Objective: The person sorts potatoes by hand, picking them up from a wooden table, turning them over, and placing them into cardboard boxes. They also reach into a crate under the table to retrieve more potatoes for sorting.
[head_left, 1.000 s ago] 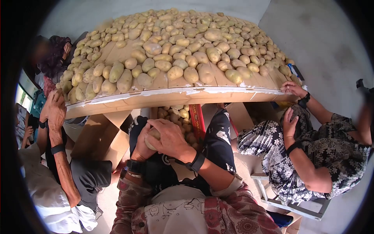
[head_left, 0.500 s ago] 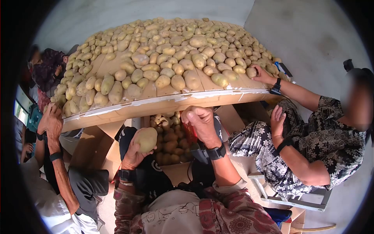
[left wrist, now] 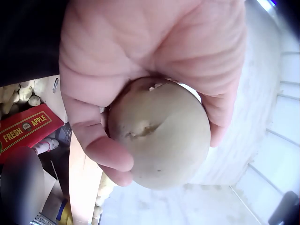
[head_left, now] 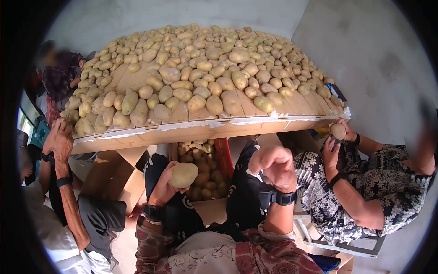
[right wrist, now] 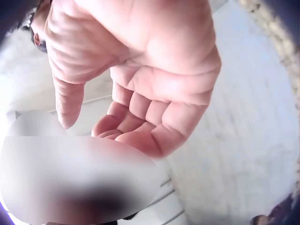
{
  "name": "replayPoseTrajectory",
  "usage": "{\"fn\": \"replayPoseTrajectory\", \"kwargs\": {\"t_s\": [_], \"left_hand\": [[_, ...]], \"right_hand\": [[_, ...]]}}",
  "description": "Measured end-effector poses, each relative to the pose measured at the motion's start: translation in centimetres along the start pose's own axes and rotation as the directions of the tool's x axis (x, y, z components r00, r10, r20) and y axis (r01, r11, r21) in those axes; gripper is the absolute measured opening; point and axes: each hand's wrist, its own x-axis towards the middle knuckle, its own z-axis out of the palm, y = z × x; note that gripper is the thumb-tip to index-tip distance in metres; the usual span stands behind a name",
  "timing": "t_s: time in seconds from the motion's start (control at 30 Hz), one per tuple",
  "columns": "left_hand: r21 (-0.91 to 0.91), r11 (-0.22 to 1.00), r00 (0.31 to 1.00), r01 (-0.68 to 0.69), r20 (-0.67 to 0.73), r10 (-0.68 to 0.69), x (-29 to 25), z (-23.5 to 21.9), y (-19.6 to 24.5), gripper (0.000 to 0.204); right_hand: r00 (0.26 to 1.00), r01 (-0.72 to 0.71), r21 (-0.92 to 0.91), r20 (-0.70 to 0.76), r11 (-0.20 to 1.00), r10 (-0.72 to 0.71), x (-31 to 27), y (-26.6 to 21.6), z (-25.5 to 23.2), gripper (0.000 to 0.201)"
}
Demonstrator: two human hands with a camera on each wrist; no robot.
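Observation:
My left hand (head_left: 165,185) grips a large pale potato (head_left: 183,175) over my lap. Thumb and fingers wrap round its sides in the left wrist view, where a small dented scar shows on the potato (left wrist: 161,136). My right hand (head_left: 276,168) is raised over my other knee, its fingers loosely bent. Between thumb and fingers of the right hand (right wrist: 140,84) no object shows in the right wrist view. Below and between the hands, a box of potatoes (head_left: 204,170) with a red side (head_left: 223,154) stands between my knees.
A wide cardboard-covered table (head_left: 196,129) heaped with potatoes (head_left: 210,68) spans the front. At right, a seated person in flowered clothes (head_left: 365,196) holds a potato (head_left: 337,131). Another person's hand (head_left: 59,137) touches the table's left end; an open carton (head_left: 109,173) stands nearby.
My hands were together round the potato, then parted; the left kept it. My right hand moved off to the right. The person at right took a potato from the table edge.

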Motion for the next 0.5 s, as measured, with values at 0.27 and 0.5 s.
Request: {"fn": "replayPoseTrajectory", "kwargs": {"t_s": [0.27,0.5], "left_hand": [[-0.019,0.99,0.99,0.14,-0.006,-0.14,-0.2,-0.4,-0.4,0.047],[-0.008,0.989,0.985,0.145,0.093,-0.143,-0.2,0.2,0.3,0.055]], "right_hand": [[0.91,-0.239,-0.697,0.082,0.676,0.406,1.4,11.6,3.9,0.06],[0.9,-0.388,-0.731,-0.169,0.561,0.402,0.1,14.3,3.2,0.058]]}}
